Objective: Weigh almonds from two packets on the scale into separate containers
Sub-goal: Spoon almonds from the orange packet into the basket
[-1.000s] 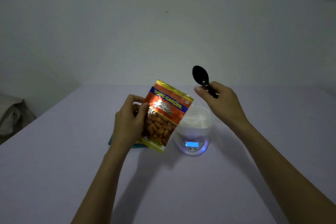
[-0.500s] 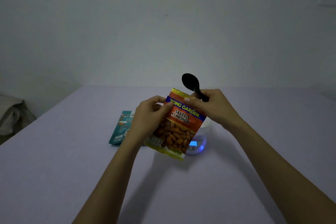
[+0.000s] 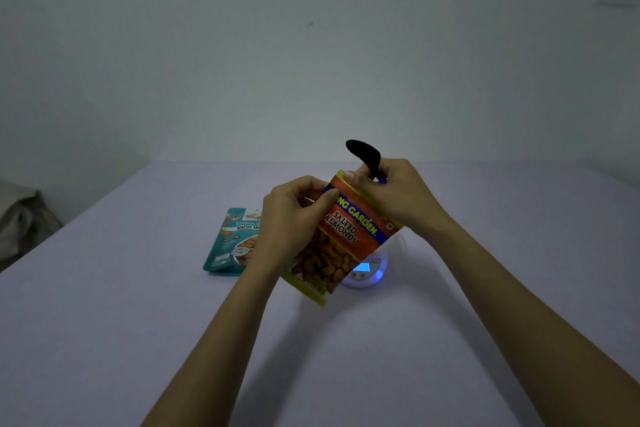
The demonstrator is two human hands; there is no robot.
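- A second earlier the left hand alone had held the orange packet of salted almonds, while the right hand kept the black spoon raised well apart to the right.
- By this moment the right hand had come across to the packet. Its thumb and forefinger pinched the packet's top edge at the right corner, and the spoon's handle was gripped in the same hand, its bowl sticking up above the knuckles.
- The left hand had moved from the packet's side to its top left corner, fingers curled and pinching the edge there.
- The packet, held in the air above the table and tilted with its top leaning left, had shifted right since the first frame.
- That shift had uncovered most of the teal packet, which lay flat on the table to the left, partly behind the left wrist.
- The scale sat on the table just behind the orange packet's lower right edge, its blue display lit; the digits were too small to read.
- The orange packet stood in the way of the white container seen on the scale a second before, hiding nearly all of it.
- A pale, crumpled bundle lay beyond the table's far left edge, against the plain wall.
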